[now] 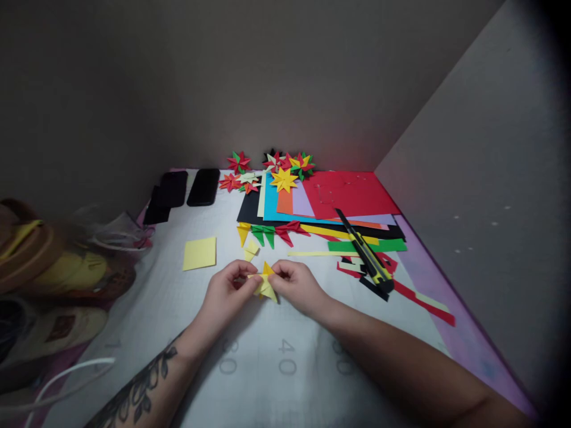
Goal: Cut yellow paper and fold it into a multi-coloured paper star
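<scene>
Between my two hands is a small folded paper piece point(267, 288), pale yellow with darker yellow points, held just above the mat. My left hand point(231, 286) pinches its left side between thumb and fingers. On the right side, my right hand point(295, 285) grips it the same way. A loose pale yellow folded unit point(251, 250) lies just beyond my fingers. Behind it stretches a row of folded units: a yellow one point(243, 232), green ones point(263, 234) and red ones point(289, 232). To the left sits a square pad of yellow paper point(199, 254).
Finished paper stars point(284, 179) rest at the back near stacked coloured sheets point(352, 193). A yellow-black box cutter point(366, 252) lies at right over paper strips and scraps point(423, 304). Two dark phones point(204, 187) lie back left. Containers point(66, 267) and a white cable point(66, 371) crowd the left edge.
</scene>
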Tool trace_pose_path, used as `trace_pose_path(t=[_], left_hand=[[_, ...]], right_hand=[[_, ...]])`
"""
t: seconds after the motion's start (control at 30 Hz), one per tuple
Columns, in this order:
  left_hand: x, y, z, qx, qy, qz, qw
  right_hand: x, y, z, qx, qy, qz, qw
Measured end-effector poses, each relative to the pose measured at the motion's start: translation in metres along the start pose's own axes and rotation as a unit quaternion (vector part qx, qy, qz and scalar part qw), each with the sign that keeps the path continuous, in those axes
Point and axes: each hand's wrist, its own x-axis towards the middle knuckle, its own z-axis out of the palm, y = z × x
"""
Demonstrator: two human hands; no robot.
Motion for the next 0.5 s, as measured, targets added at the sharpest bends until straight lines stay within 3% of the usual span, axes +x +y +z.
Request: trace_pose_path(t=[0.27, 0.5], left_hand=[[0.0027, -0.0036, -0.0009, -0.047, -0.017, -0.016, 0.999], [0.0009, -0.0033, -0.0036, -0.004, -0.015, 0.011, 1.000]], right_hand=[[-0.0002, -0.0030, -0.0004, 0.029, -0.020, -0.004, 0.999], [0.0014, -0.0061, -0.0034, 0.059, -0.030, 0.011, 0.998]])
